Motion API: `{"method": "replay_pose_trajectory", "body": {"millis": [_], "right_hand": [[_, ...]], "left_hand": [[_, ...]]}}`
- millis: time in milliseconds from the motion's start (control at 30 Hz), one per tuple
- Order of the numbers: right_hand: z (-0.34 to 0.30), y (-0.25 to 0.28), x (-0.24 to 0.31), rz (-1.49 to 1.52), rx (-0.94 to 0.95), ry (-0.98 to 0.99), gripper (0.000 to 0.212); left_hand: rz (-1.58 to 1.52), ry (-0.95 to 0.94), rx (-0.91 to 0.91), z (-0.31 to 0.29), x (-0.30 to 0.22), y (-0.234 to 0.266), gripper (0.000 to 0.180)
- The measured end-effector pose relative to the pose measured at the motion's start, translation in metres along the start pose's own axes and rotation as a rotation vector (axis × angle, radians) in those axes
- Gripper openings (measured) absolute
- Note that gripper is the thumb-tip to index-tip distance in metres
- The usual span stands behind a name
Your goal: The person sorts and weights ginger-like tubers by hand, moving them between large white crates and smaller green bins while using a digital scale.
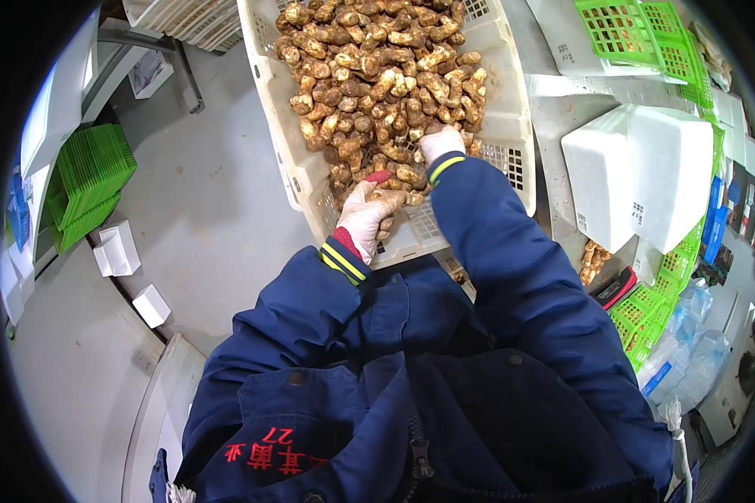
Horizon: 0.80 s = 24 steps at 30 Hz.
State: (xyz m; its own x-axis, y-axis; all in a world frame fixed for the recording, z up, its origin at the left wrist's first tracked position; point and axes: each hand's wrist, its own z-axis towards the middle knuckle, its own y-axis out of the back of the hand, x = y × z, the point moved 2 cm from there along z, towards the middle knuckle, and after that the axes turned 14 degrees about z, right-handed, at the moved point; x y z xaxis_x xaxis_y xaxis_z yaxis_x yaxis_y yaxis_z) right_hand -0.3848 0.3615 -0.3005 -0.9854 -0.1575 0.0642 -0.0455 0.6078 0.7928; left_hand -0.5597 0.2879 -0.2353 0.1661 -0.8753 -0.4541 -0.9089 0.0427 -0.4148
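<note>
A large white plastic crate with slotted sides stands in front of me, heaped with brown-and-cream mushrooms with thick stems. At the crate's near end, my left hand, in a pale glove with red at the cuff and at one fingertip, is closed around a mushroom. Farther in and to the right, my right hand, also gloved, reaches down against the near right part of the heap. Its fingers are mostly hidden among the mushrooms, so their grip does not show.
White foam boxes stand on the metal table at right, near green plastic baskets. More mushrooms lie by a red-and-black object. Stacked green baskets and small white boxes are at left.
</note>
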Motion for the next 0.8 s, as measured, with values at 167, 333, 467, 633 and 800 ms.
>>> {"method": "replay_pose_trajectory", "body": {"millis": [167, 333, 467, 633, 800], "right_hand": [[-0.006, -0.051, -0.061, 1.321, -0.351, -0.365, 0.021], [0.004, 0.006, 0.006, 1.106, -0.258, -0.71, 0.054], [0.016, -0.05, -0.034, 1.342, -0.501, -0.707, 0.044], [-0.037, -0.006, -0.044, 1.939, 0.322, -0.284, 0.025], [-0.119, 0.06, -0.019, 2.441, 0.351, -0.187, 0.04]], "left_hand": [[-0.018, 0.016, 0.019, 0.012, 0.002, -0.007, 0.044], [0.018, -0.049, -0.057, 0.01, 0.007, 0.003, 0.035], [0.028, -0.009, -0.01, 0.015, 0.003, -0.011, 0.033], [-0.106, -0.081, -0.012, 0.013, 0.005, -0.003, 0.029], [-0.169, -0.095, -0.044, 0.016, 0.005, -0.001, 0.028]]}}
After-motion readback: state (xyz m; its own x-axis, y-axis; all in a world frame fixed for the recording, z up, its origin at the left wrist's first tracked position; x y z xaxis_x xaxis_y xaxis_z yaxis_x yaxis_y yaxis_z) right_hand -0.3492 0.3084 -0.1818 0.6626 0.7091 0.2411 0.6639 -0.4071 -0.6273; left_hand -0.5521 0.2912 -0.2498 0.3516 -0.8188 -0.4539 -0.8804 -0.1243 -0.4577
